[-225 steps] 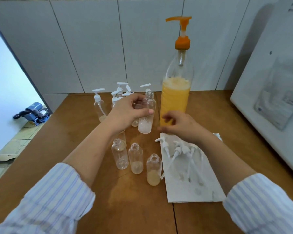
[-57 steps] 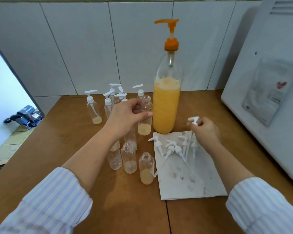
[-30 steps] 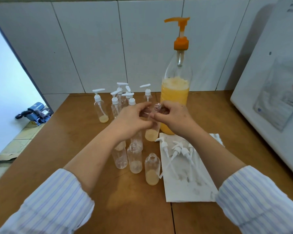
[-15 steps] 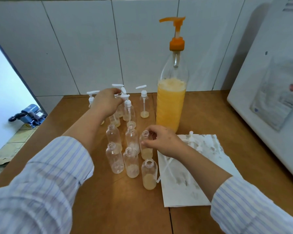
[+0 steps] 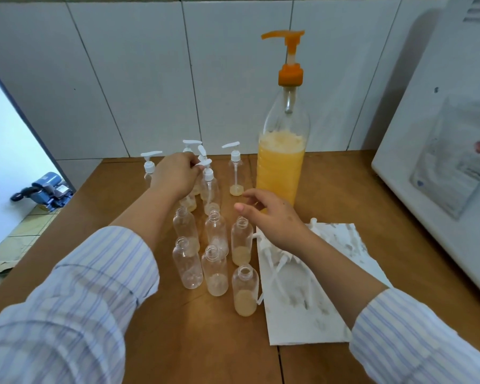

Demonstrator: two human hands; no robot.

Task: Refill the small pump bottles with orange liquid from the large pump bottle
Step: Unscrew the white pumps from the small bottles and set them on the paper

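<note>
Standing at the back of the brown table [image 5: 344, 206], against the tiled wall, the large pump bottle [image 5: 281, 151] is seen more than half full of orange liquid, with its orange pump head [image 5: 288, 56] raised. To its left, a group of small capped bottles [image 5: 236, 173] with white pumps is gathered near the wall. The left hand [image 5: 175, 176] is reached into that group, and the white pump of 1 capped bottle [image 5: 209, 187] is pinched by its fingertips. In front of these, 6 uncapped small bottles [image 5: 215, 270] are arranged upright in 2 rows of 3, each holding a little pale orange liquid at the bottom. The right hand [image 5: 272, 217] is held just above the right-hand bottle of the back row, fingers loosely spread and nothing gripped. Beneath and beside that wrist, loose white pumps [image 5: 275, 261] with long tubes are laid on a white paper towel [image 5: 316, 300]. A white appliance [image 5: 441, 162] is seen along the table's right edge.
</note>
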